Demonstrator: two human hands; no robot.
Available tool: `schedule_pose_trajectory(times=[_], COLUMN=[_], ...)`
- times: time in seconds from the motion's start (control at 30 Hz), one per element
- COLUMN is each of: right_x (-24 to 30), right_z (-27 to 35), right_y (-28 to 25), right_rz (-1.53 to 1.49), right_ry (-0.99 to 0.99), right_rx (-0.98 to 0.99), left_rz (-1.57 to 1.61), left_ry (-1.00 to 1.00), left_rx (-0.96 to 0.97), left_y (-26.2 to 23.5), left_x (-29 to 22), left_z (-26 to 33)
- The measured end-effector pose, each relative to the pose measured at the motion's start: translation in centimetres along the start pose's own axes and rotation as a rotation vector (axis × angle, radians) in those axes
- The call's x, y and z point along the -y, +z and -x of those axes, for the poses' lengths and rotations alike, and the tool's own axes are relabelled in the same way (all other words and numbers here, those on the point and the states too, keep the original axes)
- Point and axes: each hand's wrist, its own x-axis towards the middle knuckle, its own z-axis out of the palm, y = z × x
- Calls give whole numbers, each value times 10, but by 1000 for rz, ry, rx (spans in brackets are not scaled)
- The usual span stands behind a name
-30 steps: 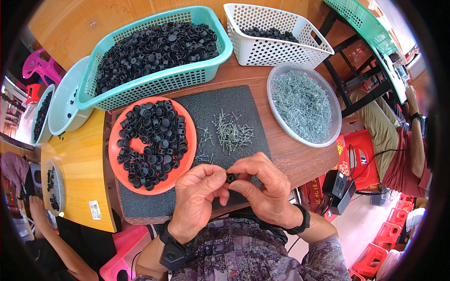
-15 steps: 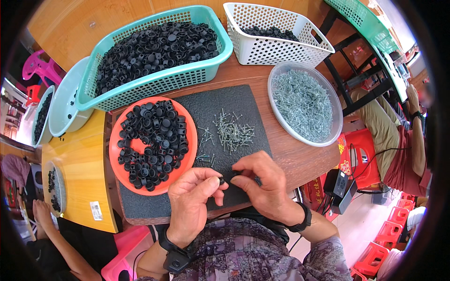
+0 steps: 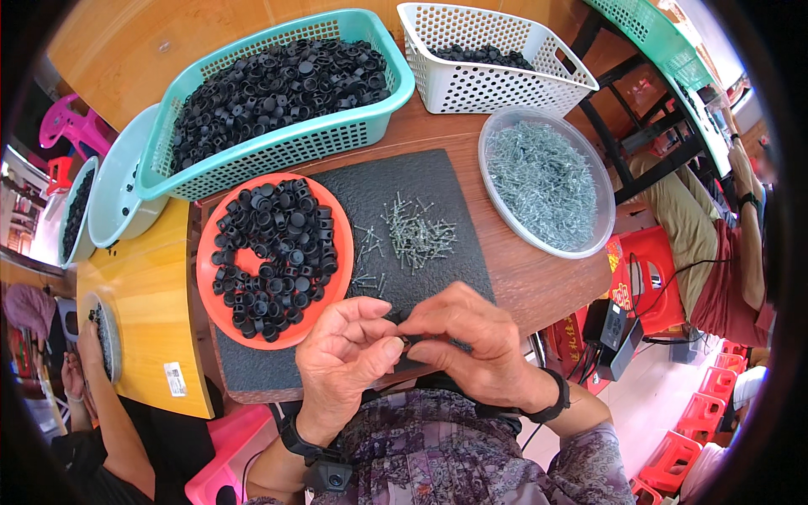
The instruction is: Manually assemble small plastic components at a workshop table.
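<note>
My left hand (image 3: 347, 352) and my right hand (image 3: 473, 338) meet at the fingertips over the near edge of the black mat (image 3: 353, 178). Both are closed in a pinch around a small black plastic part (image 3: 407, 341), mostly hidden by the fingers. Left of them, an orange-red round tray (image 3: 204, 278) holds many black plastic caps (image 3: 296, 220), some ring-shaped. Beyond my fingers, a loose heap of small silver screws (image 3: 418, 236) lies on the mat. A few more screws (image 3: 368, 242) lie between the heap and the tray.
A turquoise basket (image 3: 278, 145) full of black caps and a white basket (image 3: 497, 94) stand at the back. A clear tub (image 3: 604, 223) of screws sits at the right. A co-worker's arm (image 3: 118, 412) reaches over the yellow table (image 3: 151, 295) at the left; red stools (image 3: 703, 421) stand at right.
My hands have come together, and the black pieces visible between the fingers are now mostly covered. At the left, the co-worker's hand has moved up to the clear dish.
</note>
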Motion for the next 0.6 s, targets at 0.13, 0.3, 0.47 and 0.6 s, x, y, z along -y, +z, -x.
schedule_pose_trajectory(times=[0.13,0.3,0.47,0.6], right_x=[-3,-6,-7,-4], right_z=[1,2,7,7], right_y=[8,14,24,21], right_rz=[73,212,358,247], right_ry=[-129,-237,-333,-289], right_rx=[-62,-179,-259,-240], left_rz=[44,63,41,180], left_ry=[14,43,18,-24], left_rx=[-3,-67,-76,-34], left_y=[3,8,5,1], left_x=[4,7,12,14], left_z=[-2,1,-1,-3])
